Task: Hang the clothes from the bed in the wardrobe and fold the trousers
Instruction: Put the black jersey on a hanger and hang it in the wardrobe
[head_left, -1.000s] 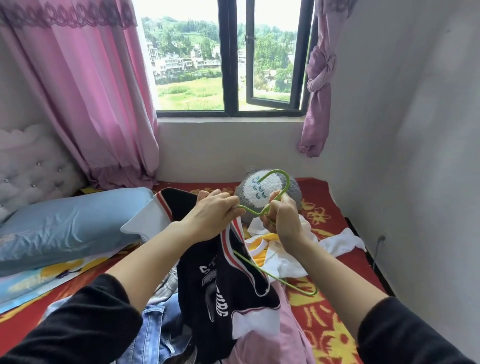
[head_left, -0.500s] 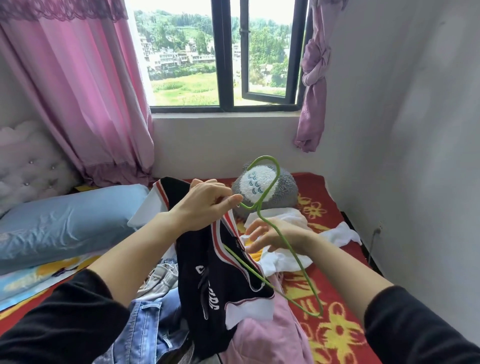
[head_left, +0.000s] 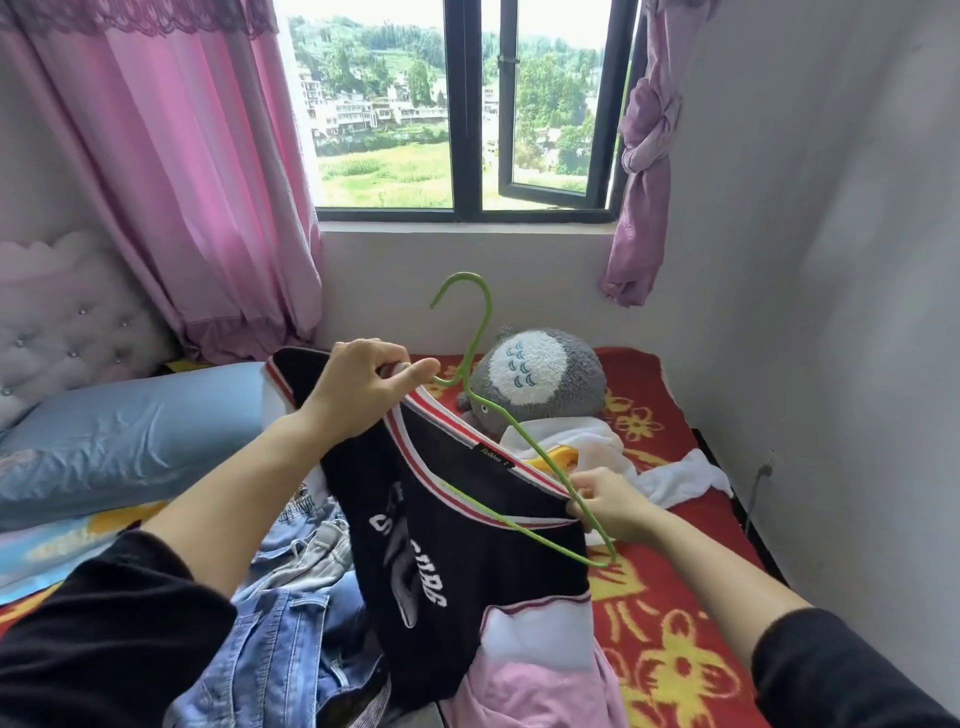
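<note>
A black shirt (head_left: 457, 545) with a red-and-white striped collar and white lettering hangs in the air over the bed. A green wire hanger (head_left: 498, 410) sits in its neck opening, hook pointing up. My left hand (head_left: 363, 387) pinches the shirt's collar and the hanger's left end. My right hand (head_left: 605, 501) grips the collar's right side where the hanger's arm passes. Blue jeans (head_left: 280, 639) and a pink garment (head_left: 540, 686) lie on the bed below. A white and yellow garment (head_left: 587, 449) lies further back.
A grey plush toy (head_left: 540, 376) sits on the red flowered bedspread (head_left: 675, 649) under the window. A blue pillow (head_left: 130, 431) lies at the left by the padded headboard. A white wall runs close along the right side. Pink curtains hang at both sides of the window.
The hanger tipped upright and its hook rose. My right hand dropped from the hanger's neck to the collar's right side and took hold, stretching the neck opening over the hanger.
</note>
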